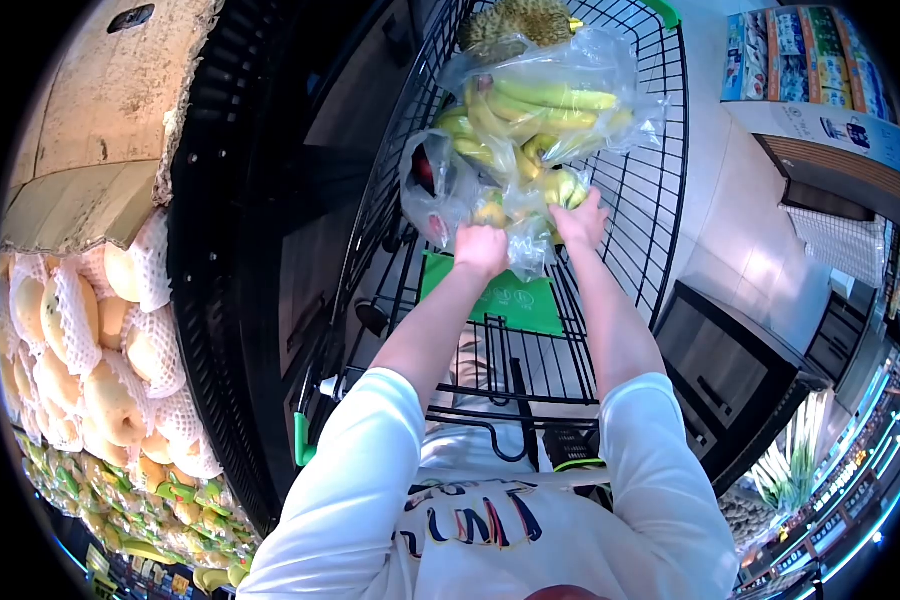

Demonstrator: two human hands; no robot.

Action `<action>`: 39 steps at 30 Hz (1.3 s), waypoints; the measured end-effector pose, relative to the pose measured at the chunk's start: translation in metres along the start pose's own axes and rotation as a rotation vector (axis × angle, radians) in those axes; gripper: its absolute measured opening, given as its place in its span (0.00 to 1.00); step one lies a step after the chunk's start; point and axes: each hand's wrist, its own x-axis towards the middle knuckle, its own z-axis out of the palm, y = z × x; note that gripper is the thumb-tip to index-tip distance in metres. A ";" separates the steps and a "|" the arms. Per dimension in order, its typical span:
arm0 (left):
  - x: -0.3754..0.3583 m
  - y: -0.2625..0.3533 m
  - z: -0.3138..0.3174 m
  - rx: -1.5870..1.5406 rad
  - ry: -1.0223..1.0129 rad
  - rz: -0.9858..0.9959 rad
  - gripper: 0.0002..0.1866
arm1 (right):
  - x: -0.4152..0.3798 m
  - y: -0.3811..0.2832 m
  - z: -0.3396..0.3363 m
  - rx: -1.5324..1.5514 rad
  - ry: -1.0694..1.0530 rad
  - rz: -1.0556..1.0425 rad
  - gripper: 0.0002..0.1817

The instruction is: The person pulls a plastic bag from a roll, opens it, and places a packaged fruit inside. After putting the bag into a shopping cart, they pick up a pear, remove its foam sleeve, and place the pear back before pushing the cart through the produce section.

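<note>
Both of my hands reach into a black wire shopping cart (660,190). My left hand (482,248) is closed on the gathered plastic of a clear bag (528,245) with yellowish fruit in it. My right hand (582,220) is at the right side of that bag, its fingers curled against a pale green-yellow fruit (564,188) under the plastic. Beyond the hands, a clear bag of bananas (555,95) lies in the cart. A smaller bag with dark red fruit (425,170) is at the left. A spiky durian (515,22) sits at the far end.
A green panel (510,305) is on the cart's near part. Left of the cart stands a black display rack (215,250) with net-wrapped pears (110,400) and a cardboard box (100,110). A dark cabinet (720,380) and packaged-goods shelves (820,60) are to the right.
</note>
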 end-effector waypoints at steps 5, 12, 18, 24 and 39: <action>0.017 0.005 0.031 -0.324 0.132 -0.157 0.21 | 0.006 0.008 0.012 -0.019 0.020 -0.078 0.50; 0.037 -0.020 0.045 -0.716 0.339 -0.232 0.24 | 0.006 0.033 0.018 0.193 0.076 -0.186 0.42; 0.015 -0.035 0.009 -0.702 0.252 -0.321 0.24 | -0.023 0.067 0.018 0.369 0.278 -0.318 0.24; -0.012 -0.029 0.016 -0.326 0.012 -0.028 0.42 | -0.090 0.096 0.003 0.328 -0.194 -0.723 0.12; -0.261 -0.044 -0.081 -0.207 0.071 0.153 0.12 | -0.256 0.111 -0.169 0.007 -0.397 -1.141 0.12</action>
